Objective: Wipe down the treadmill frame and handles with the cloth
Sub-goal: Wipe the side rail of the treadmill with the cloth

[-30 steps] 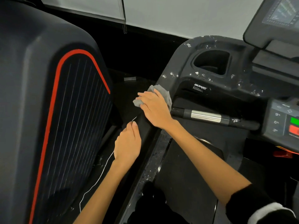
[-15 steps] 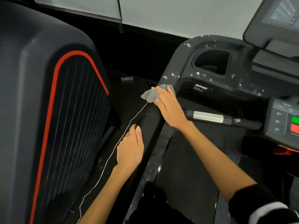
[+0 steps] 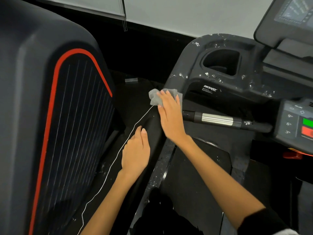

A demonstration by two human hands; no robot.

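My right hand (image 3: 170,116) presses a grey cloth (image 3: 155,98) flat against the black left side rail of the treadmill frame (image 3: 179,77), just below the console arm. A thin white thread (image 3: 118,151) trails from the cloth down toward the floor. My left hand (image 3: 135,151) rests lower on the same rail (image 3: 152,126), fingers together, holding nothing. The handle (image 3: 218,119) with its silver sensor sleeve runs rightward from beside my right hand.
A neighbouring dark machine with a red-outlined ribbed panel (image 3: 71,133) fills the left. The console has a cup holder (image 3: 220,61), a button panel (image 3: 298,122) and a screen (image 3: 291,12). White specks dot the console arm and the treadmill deck edge (image 3: 160,168).
My right hand has slid the cloth up the rail toward the console arm, stretching the white thread out. My left hand has stayed low on the rail.
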